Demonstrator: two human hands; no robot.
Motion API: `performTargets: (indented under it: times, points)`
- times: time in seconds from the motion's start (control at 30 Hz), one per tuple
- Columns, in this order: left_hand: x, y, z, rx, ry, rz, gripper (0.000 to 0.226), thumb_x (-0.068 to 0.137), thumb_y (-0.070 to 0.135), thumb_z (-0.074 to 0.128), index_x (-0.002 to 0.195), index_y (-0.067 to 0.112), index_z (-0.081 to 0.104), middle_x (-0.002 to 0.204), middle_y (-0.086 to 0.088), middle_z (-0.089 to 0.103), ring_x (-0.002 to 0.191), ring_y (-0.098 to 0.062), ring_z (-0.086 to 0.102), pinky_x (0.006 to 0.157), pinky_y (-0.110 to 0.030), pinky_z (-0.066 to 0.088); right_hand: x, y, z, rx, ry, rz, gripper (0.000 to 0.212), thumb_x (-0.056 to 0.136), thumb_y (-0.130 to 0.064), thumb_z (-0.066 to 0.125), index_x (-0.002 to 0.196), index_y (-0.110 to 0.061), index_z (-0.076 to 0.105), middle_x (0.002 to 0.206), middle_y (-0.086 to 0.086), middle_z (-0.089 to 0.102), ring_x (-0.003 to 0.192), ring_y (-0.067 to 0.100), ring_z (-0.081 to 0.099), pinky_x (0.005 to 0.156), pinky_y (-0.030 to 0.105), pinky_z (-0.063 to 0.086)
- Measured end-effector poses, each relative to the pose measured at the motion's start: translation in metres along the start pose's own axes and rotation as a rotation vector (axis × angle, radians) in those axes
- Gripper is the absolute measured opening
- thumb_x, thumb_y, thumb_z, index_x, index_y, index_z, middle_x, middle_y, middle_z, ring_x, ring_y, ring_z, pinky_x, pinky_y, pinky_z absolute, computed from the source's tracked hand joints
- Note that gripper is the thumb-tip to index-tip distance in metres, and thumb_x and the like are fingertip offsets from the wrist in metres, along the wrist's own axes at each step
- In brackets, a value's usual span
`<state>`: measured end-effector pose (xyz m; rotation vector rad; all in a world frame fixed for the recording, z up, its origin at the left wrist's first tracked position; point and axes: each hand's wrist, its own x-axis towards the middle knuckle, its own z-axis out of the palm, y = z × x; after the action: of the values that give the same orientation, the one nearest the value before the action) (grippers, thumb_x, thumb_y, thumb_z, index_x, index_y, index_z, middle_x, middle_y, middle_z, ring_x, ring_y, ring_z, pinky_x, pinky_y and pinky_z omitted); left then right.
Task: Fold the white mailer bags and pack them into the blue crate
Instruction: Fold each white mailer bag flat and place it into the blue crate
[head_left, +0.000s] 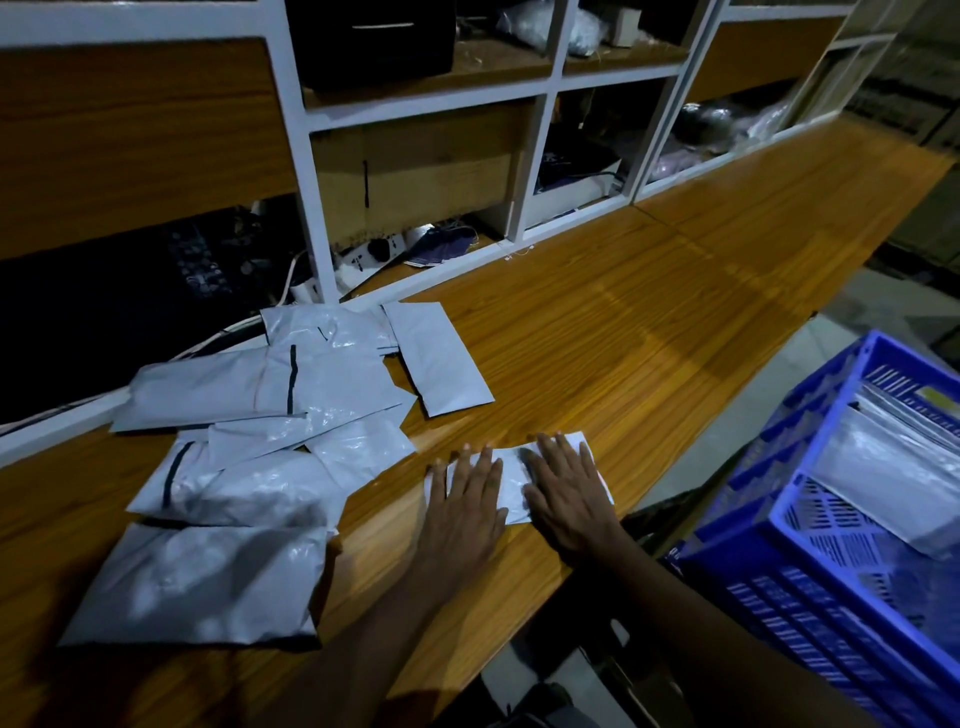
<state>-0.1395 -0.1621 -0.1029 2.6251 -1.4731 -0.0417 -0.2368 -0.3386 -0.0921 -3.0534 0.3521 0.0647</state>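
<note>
A person's left hand (462, 512) and right hand (566, 499) lie palm-down, side by side, on a folded white mailer bag (514, 478) near the front edge of a wooden bench (649, 322). The fingers of both hands are straight and slightly spread, pressing the bag flat rather than gripping it. The bag's long axis runs left to right in front of the person, and its right end points toward the blue crate (779, 571), which stands off the bench's front edge to the right. White bags (883, 483) already lie inside the crate. A loose pile of mailer bags (260, 415) covers the left part of the bench, reaching its back edge below white-framed shelving (550, 104). The light is dim.
</note>
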Motion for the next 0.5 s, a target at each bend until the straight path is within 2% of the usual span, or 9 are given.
performTargets:
  times: [0.07, 0.13, 0.23, 0.37, 0.5]
  points:
    - [0.007, 0.002, 0.004, -0.029, -0.071, -0.01, 0.064, 0.1, 0.047, 0.028, 0.146, 0.008, 0.048, 0.154, -0.017, 0.041, 0.14, -0.042, 0.039, 0.104, -0.067, 0.038, -0.001, -0.001, 0.002, -0.002, -0.029, -0.053, 0.062, 0.106, -0.052, 0.012, 0.158, -0.019, 0.021, 0.164, 0.01, 0.019, 0.151, 0.035, 0.013, 0.12, 0.058, 0.006]
    - [0.009, 0.001, 0.008, -0.043, -0.107, -0.005, 0.064, 0.099, 0.05, 0.028, 0.144, 0.01, 0.051, 0.152, -0.015, 0.044, 0.137, -0.042, 0.043, 0.101, -0.067, 0.04, 0.0, 0.002, 0.003, 0.002, -0.045, -0.07, 0.064, 0.105, -0.056, 0.009, 0.159, -0.022, 0.017, 0.165, 0.007, 0.016, 0.152, 0.033, 0.012, 0.12, 0.059, 0.007]
    - [0.01, -0.001, 0.012, -0.038, -0.085, 0.002, 0.064, 0.099, 0.052, 0.03, 0.144, 0.012, 0.052, 0.152, -0.012, 0.045, 0.137, -0.042, 0.044, 0.102, -0.066, 0.04, 0.001, 0.007, 0.006, -0.024, -0.087, -0.07, 0.064, 0.104, -0.059, 0.007, 0.159, -0.027, 0.011, 0.166, 0.005, 0.015, 0.152, 0.033, 0.012, 0.119, 0.061, 0.009]
    - [0.012, -0.002, 0.015, -0.048, -0.05, 0.0, 0.063, 0.099, 0.053, 0.029, 0.145, 0.015, 0.05, 0.151, -0.011, 0.047, 0.136, -0.045, 0.043, 0.102, -0.065, 0.04, 0.005, 0.007, 0.008, -0.04, -0.105, -0.038, 0.064, 0.102, -0.062, 0.003, 0.159, -0.031, 0.004, 0.166, 0.003, 0.012, 0.152, 0.035, 0.005, 0.12, 0.057, -0.001]
    - [0.012, -0.001, 0.012, -0.072, -0.033, -0.001, 0.063, 0.099, 0.052, 0.03, 0.145, 0.016, 0.051, 0.151, -0.011, 0.047, 0.136, -0.044, 0.044, 0.104, -0.065, 0.04, 0.005, 0.006, 0.003, -0.01, -0.095, -0.029, 0.064, 0.102, -0.061, 0.004, 0.158, -0.031, 0.01, 0.165, 0.004, 0.017, 0.151, 0.04, 0.01, 0.12, 0.057, 0.003]
